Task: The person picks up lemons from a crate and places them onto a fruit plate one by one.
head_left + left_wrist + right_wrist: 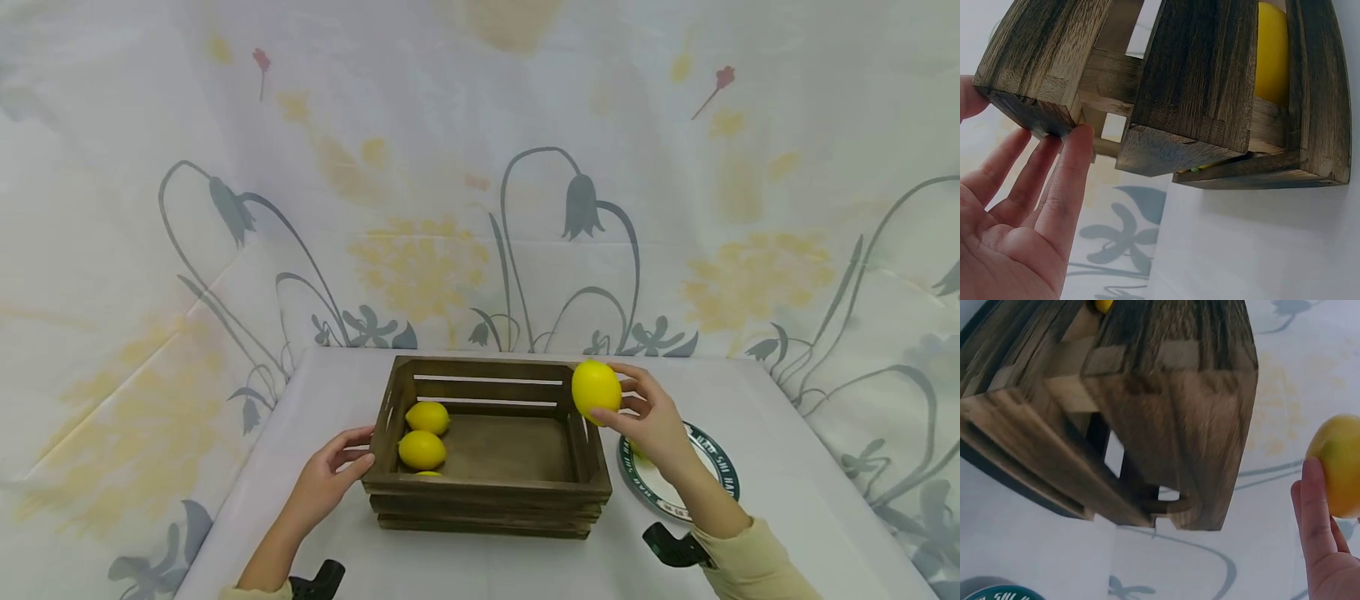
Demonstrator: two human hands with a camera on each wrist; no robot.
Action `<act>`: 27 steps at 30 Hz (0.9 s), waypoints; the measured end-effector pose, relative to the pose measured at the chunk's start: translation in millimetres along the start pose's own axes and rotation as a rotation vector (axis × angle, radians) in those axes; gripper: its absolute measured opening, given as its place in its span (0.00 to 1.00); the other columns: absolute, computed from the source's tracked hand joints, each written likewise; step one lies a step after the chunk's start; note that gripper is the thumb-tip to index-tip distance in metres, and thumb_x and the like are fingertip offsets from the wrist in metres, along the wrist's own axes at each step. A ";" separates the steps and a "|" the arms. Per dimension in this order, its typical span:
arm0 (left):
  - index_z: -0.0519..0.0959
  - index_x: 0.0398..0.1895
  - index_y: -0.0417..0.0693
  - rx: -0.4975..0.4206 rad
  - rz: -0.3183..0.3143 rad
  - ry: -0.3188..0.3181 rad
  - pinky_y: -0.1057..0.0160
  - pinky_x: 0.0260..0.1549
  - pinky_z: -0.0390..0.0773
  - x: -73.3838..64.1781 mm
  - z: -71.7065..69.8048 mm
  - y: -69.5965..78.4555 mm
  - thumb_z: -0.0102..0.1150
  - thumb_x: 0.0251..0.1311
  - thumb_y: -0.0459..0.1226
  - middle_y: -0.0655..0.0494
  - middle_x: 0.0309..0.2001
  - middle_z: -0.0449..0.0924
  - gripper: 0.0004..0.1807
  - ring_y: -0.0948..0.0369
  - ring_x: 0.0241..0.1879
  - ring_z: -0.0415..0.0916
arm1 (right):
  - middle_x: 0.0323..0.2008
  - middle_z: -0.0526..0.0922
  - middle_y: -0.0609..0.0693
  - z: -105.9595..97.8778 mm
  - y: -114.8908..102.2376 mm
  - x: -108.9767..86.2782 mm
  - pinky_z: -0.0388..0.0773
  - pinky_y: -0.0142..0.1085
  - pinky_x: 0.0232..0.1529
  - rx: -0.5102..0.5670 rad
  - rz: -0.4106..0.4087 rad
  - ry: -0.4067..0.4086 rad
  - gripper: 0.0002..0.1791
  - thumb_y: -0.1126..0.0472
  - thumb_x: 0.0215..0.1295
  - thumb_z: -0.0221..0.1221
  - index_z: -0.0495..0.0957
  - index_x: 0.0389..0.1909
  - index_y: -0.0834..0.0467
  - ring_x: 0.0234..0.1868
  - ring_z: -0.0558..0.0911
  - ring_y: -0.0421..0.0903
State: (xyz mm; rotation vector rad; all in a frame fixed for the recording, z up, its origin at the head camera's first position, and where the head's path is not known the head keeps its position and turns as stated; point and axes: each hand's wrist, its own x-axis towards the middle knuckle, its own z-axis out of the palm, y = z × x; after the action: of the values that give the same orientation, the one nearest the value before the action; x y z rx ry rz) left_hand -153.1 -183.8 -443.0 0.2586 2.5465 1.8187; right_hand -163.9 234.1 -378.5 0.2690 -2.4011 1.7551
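Observation:
A brown slatted wooden crate (491, 483) stands on the table with lemons along its left inside. One lemon (427, 417) lies at the back, another lemon (422, 450) in front of it, and a third is mostly hidden by the front wall. My left hand (330, 475) holds the crate's left end near the front corner; the left wrist view shows thumb and fingers at the top slat's end (1035, 103). Above the crate's right end, my right hand (645, 417) grips a yellow lemon (596, 390) between thumb and fingers. The right wrist view shows this lemon (1338, 465) partly.
Right of the crate is a white plate (726, 475) with a green lettered rim, partly covered by my right forearm. Something yellow shows on it beneath the hand. White cloth (465, 571) covers the table, and a flower-printed curtain (450, 183) hangs behind.

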 end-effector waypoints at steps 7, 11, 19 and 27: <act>0.71 0.57 0.38 -0.007 0.019 0.002 0.68 0.42 0.76 0.1 -1.1 -1.5 0.59 0.61 0.37 0.43 0.56 0.71 0.22 0.52 0.49 0.73 | 0.46 0.70 0.59 -12.8 9.4 -8.7 0.76 0.29 0.37 -0.078 0.055 0.056 0.34 0.62 0.58 0.64 0.62 0.64 0.58 0.37 0.78 0.37; 0.71 0.58 0.37 -0.015 0.027 0.002 0.69 0.42 0.75 -0.3 -1.1 -1.3 0.58 0.61 0.36 0.43 0.56 0.71 0.22 0.52 0.49 0.73 | 0.46 0.70 0.59 -18.7 17.1 -12.5 0.76 0.28 0.37 -0.109 0.074 0.088 0.34 0.61 0.58 0.64 0.61 0.64 0.58 0.36 0.78 0.36; 0.70 0.58 0.37 -0.030 0.036 0.002 0.69 0.41 0.75 -1.1 0.2 -2.4 0.58 0.61 0.35 0.43 0.56 0.71 0.23 0.52 0.49 0.73 | 0.46 0.70 0.59 -29.6 35.0 -19.6 0.75 0.27 0.36 -0.163 0.115 0.136 0.35 0.56 0.59 0.63 0.59 0.65 0.59 0.37 0.77 0.34; 0.71 0.58 0.38 -0.011 0.028 0.010 0.70 0.42 0.74 -1.6 0.2 -2.4 0.58 0.61 0.36 0.43 0.56 0.72 0.23 0.52 0.49 0.73 | 0.47 0.71 0.59 -40.0 50.6 -22.0 0.74 0.25 0.35 -0.225 0.161 0.178 0.37 0.53 0.59 0.63 0.59 0.66 0.58 0.36 0.75 0.31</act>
State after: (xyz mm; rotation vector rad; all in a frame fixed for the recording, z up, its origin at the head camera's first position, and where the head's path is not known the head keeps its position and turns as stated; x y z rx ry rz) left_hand -151.8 -184.6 -445.4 0.2869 2.5513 1.8473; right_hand -153.7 288.4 -418.3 -0.1072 -2.5169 1.4755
